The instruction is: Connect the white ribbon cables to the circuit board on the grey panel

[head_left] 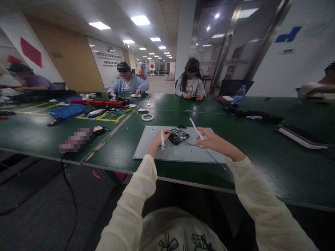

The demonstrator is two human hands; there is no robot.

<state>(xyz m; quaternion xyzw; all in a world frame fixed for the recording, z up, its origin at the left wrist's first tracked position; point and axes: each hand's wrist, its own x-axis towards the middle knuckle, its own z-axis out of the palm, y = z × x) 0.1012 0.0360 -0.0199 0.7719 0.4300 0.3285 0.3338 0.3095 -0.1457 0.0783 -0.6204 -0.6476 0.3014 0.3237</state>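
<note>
My left hand [158, 140] is at the left edge of an opened black electronic device [178, 135], its fingers closed on that edge. A green circuit board shows inside the device. A crumpled white strip [162, 140] clings to the back of this hand. Right of the device, my right hand [213, 141] is raised and holds a long, narrow white strip [195, 126] that points up and left. Under both hands lies a light grey board [146, 148]. A thin grey cable [216, 159] runs from near the device below my right hand.
Beyond the board lie a white ring-shaped roll [148, 117] and a small wrench [148, 103]. A blue tray [66, 111], a mouse [101, 130] and loose wires are to the left. Two people sit opposite. A bottle [238, 94] and a dark flat device [305, 135] are to the right.
</note>
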